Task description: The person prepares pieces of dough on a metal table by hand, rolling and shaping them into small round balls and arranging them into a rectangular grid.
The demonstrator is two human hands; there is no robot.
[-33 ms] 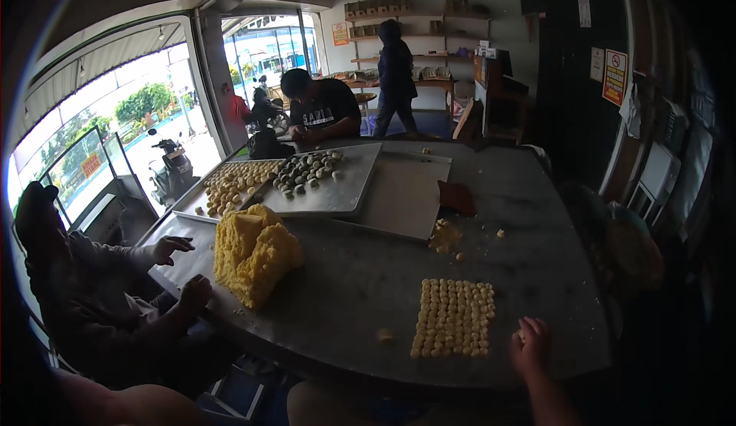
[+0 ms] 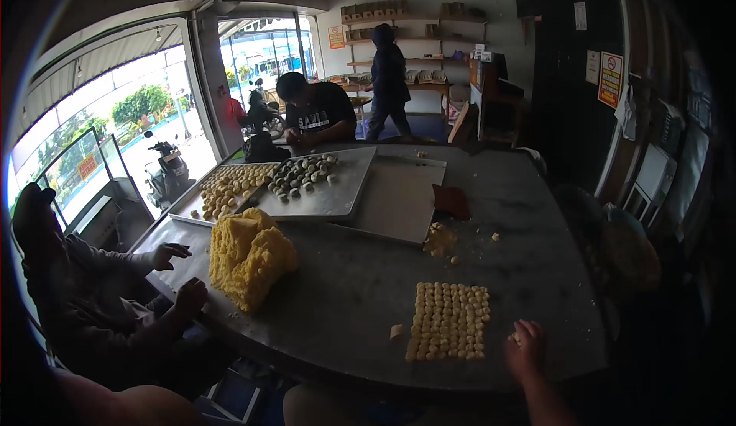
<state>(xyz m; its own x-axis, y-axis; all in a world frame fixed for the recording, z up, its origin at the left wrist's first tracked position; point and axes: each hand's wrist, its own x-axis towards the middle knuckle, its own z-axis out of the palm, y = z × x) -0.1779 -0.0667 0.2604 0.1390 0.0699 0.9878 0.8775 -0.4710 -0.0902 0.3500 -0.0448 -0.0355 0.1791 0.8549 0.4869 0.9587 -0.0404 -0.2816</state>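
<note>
My right hand [image 2: 527, 347] is at the near right of the dark table [image 2: 337, 303], its fingers curled around a small pale dough piece [image 2: 514, 339]. Just left of it, small dough balls [image 2: 448, 320] lie in close rows forming a block. One loose dough piece [image 2: 396, 332] sits by itself beside the block's left edge. Farther left rises a large lump of yellow dough [image 2: 249, 261]. My left hand does not show; only a bare part of my body, seemingly an arm, appears at the lower left.
A co-worker's hands [image 2: 192, 296] are near the big lump at left. Farther back are a tray of pale balls [image 2: 201, 213], a tray of dark balls [image 2: 354, 172] and a bare tray [image 2: 399, 196]. A reddish-brown object [image 2: 451, 201] and crumbs [image 2: 439, 240] lie alongside. Another person sits opposite.
The loose dough piece left of the block was blurred and now shows sharply, slightly farther right. The whole view has shifted a little. The person at the back has turned slightly.
</note>
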